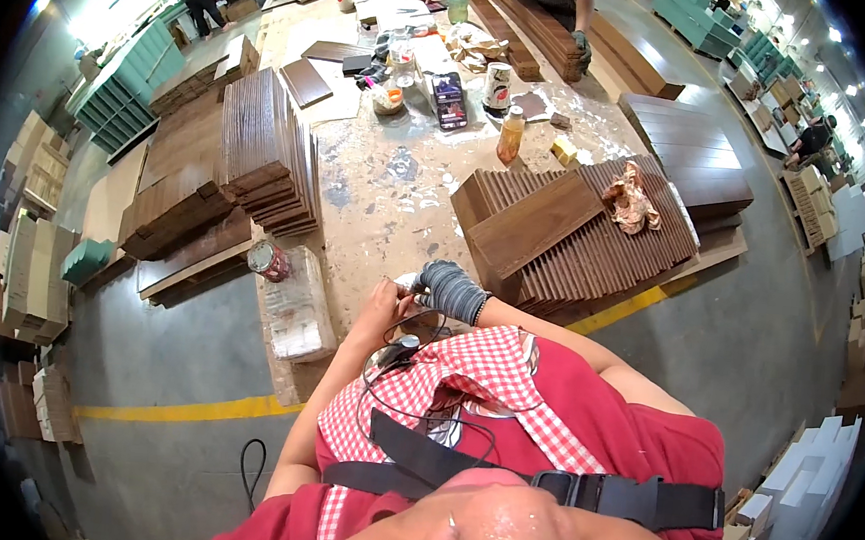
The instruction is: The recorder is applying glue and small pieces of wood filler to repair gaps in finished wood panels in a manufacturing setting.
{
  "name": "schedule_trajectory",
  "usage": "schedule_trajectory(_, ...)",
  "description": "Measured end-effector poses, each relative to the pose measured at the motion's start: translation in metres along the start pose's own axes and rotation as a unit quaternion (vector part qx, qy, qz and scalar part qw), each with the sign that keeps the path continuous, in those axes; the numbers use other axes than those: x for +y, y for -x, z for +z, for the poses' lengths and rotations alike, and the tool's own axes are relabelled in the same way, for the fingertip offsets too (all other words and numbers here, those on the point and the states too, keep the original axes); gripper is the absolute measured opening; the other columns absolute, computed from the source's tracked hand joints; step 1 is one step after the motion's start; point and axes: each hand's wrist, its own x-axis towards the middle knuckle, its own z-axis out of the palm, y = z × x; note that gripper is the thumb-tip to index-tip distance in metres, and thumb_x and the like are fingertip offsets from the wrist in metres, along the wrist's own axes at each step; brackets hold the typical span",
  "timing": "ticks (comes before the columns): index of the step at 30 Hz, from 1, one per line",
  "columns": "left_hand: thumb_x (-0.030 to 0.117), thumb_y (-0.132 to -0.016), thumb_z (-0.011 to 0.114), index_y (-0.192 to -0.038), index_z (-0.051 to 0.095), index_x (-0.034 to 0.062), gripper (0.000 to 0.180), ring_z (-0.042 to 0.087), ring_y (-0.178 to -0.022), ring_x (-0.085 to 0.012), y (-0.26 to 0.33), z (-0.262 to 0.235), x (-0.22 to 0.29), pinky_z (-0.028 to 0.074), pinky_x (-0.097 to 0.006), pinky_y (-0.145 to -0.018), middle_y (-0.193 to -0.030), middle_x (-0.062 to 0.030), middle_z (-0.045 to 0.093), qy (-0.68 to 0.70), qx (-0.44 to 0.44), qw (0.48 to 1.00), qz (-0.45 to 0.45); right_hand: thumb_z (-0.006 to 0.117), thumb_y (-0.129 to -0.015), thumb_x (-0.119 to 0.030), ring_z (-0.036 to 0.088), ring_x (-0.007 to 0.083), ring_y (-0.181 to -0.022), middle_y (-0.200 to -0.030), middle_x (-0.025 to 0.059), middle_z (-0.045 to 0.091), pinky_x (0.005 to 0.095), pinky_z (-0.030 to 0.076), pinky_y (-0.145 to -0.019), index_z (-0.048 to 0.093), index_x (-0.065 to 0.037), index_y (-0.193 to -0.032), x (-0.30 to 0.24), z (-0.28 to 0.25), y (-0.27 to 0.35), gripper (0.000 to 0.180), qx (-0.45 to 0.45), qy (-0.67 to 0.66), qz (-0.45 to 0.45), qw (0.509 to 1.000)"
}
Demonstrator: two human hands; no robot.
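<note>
My right hand wears a grey knit glove and is curled into a fist at the near edge of the worktable. My bare left hand meets it from the left, its fingertips pinching a small pale object at the glove's fingers. What that object is cannot be made out. Both hands hover just in front of my chest, above a red-and-white checked cloth and thin black cables. A fanned row of dark brown wood boards lies just right of my gloved hand.
Stacks of brown boards stand on the table's left. A red can and a wrapped block sit near the front edge. An orange bottle, cup and crumpled rag lie further back. Another person's gloved hand rests on far boards.
</note>
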Motion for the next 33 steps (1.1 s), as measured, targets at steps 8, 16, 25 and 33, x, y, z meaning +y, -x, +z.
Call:
schedule_trajectory(8, 0.012, -0.084, 0.064, -0.096, 0.058, -0.0034, 0.02, 0.057, -0.073, -0.0266, 0.007, 0.004, 0.027, 0.045, -0.034, -0.067, -0.082, -0.0154, 0.059, 0.097, 0.029, 0.993, -0.06, 0.064, -0.079, -0.029, 0.064, 0.035, -0.082, -0.087, 0.0192, 0.067, 0.0417, 0.05, -0.076, 0.07, -0.003, -0.094, 0.007, 0.004, 0.015, 0.031, -0.012, -0.073, 0.082, 0.994)
schedule_trajectory(16, 0.014, -0.091, 0.061, -0.095, 0.064, -0.0031, 0.018, 0.054, -0.061, -0.0071, 0.016, 0.015, 0.01, 0.041, -0.022, -0.052, -0.078, -0.0028, 0.063, 0.464, 0.093, 0.836, -0.279, 0.067, -0.08, -0.029, 0.065, 0.0324, -0.079, -0.087, 0.0171, 0.069, 0.0408, 0.051, -0.075, 0.069, -0.003, -0.099, 0.002, 0.003, 0.008, 0.032, -0.058, -0.123, 0.117, 0.984)
schedule_trajectory(25, 0.01, -0.078, 0.071, -0.091, 0.063, -0.0029, 0.02, 0.063, -0.07, -0.0186, 0.026, 0.018, 0.025, 0.049, -0.03, -0.062, -0.08, -0.0132, 0.065, 0.099, 0.038, 0.966, -0.235, 0.066, -0.078, -0.019, 0.064, 0.0357, -0.08, -0.086, 0.0166, 0.068, 0.0414, 0.05, -0.074, 0.068, -0.005, -0.099, 0.003, 0.034, 0.019, 0.025, -0.022, -0.148, 0.046, 0.988)
schedule_trajectory(33, 0.015, -0.08, 0.067, -0.076, 0.053, -0.0016, 0.022, 0.054, -0.064, -0.0255, 0.019, 0.032, 0.03, 0.043, -0.035, -0.058, -0.073, -0.0145, 0.055, 0.057, 0.114, 0.981, -0.146, 0.064, -0.079, -0.013, 0.065, 0.0307, -0.079, -0.091, 0.0153, 0.067, 0.0384, 0.051, -0.072, 0.067, -0.009, -0.102, 0.002, 0.01, 0.022, 0.024, -0.016, -0.198, 0.111, 0.974)
